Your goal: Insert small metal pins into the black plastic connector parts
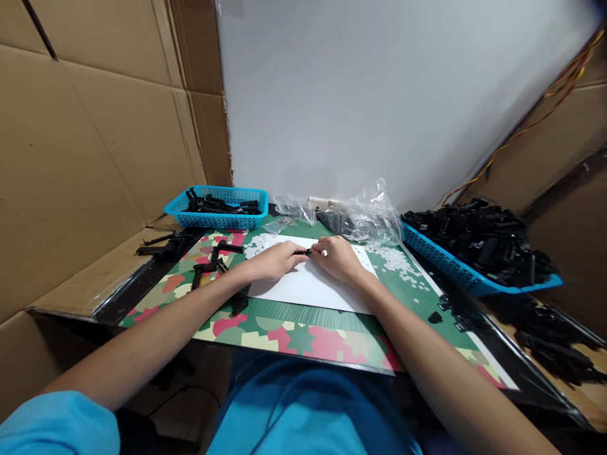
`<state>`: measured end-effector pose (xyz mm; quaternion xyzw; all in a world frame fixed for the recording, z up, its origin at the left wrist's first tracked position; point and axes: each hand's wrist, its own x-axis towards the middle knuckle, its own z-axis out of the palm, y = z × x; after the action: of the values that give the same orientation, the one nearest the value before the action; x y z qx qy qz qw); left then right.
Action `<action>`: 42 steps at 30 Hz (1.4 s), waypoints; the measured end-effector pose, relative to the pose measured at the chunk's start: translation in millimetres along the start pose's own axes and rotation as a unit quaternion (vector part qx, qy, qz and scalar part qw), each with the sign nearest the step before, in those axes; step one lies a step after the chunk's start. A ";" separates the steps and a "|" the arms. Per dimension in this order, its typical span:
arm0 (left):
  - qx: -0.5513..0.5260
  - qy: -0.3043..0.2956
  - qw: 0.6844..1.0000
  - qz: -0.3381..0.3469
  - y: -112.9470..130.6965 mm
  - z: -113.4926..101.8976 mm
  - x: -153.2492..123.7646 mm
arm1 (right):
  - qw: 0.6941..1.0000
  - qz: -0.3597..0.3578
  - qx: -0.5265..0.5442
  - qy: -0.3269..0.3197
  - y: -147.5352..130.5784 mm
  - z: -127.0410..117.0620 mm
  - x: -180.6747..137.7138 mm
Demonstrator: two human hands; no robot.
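Observation:
Over a white sheet (pixel 313 287), my two hands meet at a small black plastic part (pixel 307 252). My left hand (pixel 279 260) has its fingers closed on the part's left side. From the other side my right hand (pixel 337 258) pinches at the same part with thumb and fingers. Most of the part is hidden by the fingers, so its exact kind does not show. Small white discs (pixel 391 259) lie scattered at both sides of the sheet. Left of my left hand are several black plastic pieces (pixel 215 259).
A blue basket (pixel 218 220) with black parts stands at back left. Another blue basket (pixel 455 268), heaped with black parts, is at right. Clear plastic bags (pixel 365 218) lie against the wall. More black parts (pixel 554 341) rest beyond the table's right edge. Cardboard (pixel 95 126) walls the left.

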<state>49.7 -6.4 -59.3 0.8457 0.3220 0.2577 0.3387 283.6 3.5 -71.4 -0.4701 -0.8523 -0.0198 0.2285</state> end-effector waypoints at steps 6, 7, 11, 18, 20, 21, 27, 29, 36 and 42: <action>0.007 0.033 0.999 0.016 -2.1 1.9 0.7 | 0.999 -0.011 -0.020 -0.029 -2.8 -4.8 -1.0; 0.010 0.042 0.999 0.018 -2.6 2.1 0.9 | 0.999 -0.003 -0.014 -0.035 -2.4 -6.9 -0.6; 0.024 0.062 0.997 0.033 -6.7 1.7 1.0 | 0.998 0.015 0.058 0.032 4.8 -19.7 2.9; 0.064 0.012 0.998 0.013 -18.4 -2.6 -0.4 | 0.967 0.019 0.231 0.110 17.9 -28.2 5.6; 0.067 0.007 0.998 0.013 -19.7 -3.5 -0.7 | 0.964 0.020 0.248 0.097 17.4 -23.9 5.7; 0.069 0.009 0.997 0.015 -19.6 -3.8 -1.1 | 0.961 0.026 0.258 0.094 16.7 -21.3 5.9; 0.071 0.012 0.997 0.024 -9.6 -4.5 -3.7 | 0.900 0.115 0.411 0.087 9.5 -10.3 7.6; 0.078 0.001 0.997 0.015 -5.1 -5.4 -3.7 | 0.896 0.122 0.416 0.093 7.2 -10.0 6.7; 0.105 -0.039 0.994 0.002 2.2 -8.9 -2.1 | 0.922 0.107 0.351 0.124 5.0 0.9 5.7; 0.107 -0.053 0.993 -0.007 4.3 -10.5 -2.0 | 0.916 0.132 0.347 0.150 7.6 19.5 13.9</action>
<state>43.0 -6.0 -49.8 0.8872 0.3354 0.1739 0.2647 276.2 23.6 -84.5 -0.4612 -0.6914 0.2369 0.5031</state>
